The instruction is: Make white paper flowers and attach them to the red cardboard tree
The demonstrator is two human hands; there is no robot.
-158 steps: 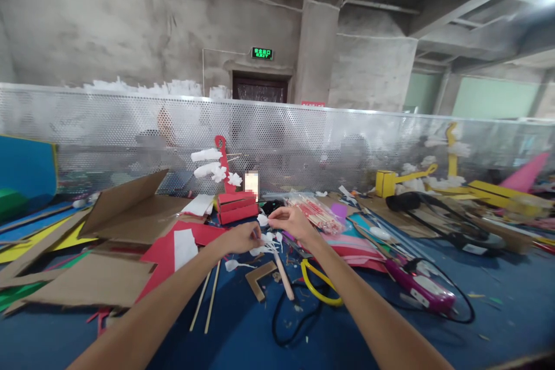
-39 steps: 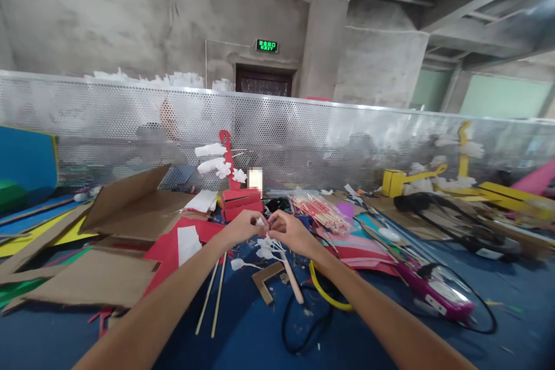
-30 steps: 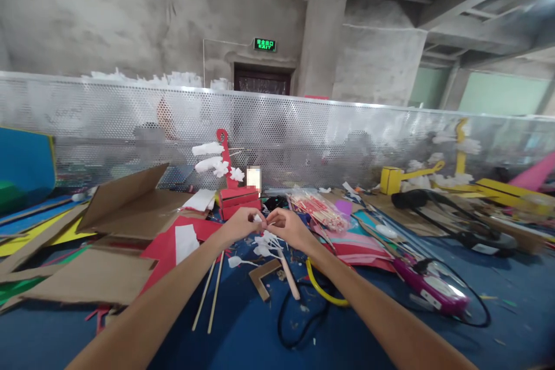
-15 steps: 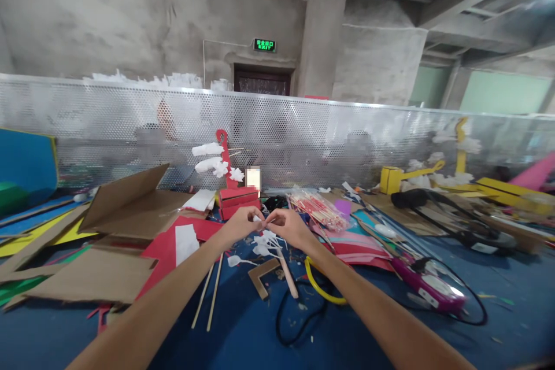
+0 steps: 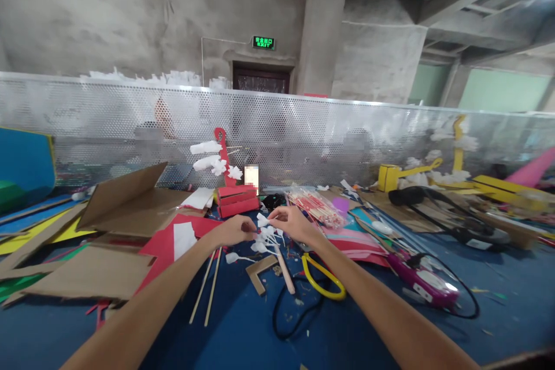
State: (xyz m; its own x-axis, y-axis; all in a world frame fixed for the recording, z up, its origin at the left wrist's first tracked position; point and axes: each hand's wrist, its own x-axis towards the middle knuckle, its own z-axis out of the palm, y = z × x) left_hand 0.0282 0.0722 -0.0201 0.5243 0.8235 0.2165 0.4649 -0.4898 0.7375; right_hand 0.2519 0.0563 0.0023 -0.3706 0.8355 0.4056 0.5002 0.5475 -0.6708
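Note:
My left hand is closed around the lower part of a small branch of thin sticks with white paper blossoms, held over the blue table. My right hand pinches one stick tip bearing a white paper bit at the top of that branch. A pink wooden stem runs down from the blossoms toward the table. Both forearms reach in from the bottom of the view.
Yellow-handled scissors and a black cable lie by my right arm. Cardboard sheets, red paper, a red box model, a stick packet and a purple glue gun surround them. A perforated metal screen closes the back.
My hands, pinched together a moment ago, have drawn slightly apart: the left has dropped lower on the branch, and the right now holds a white-tipped stick at its top.

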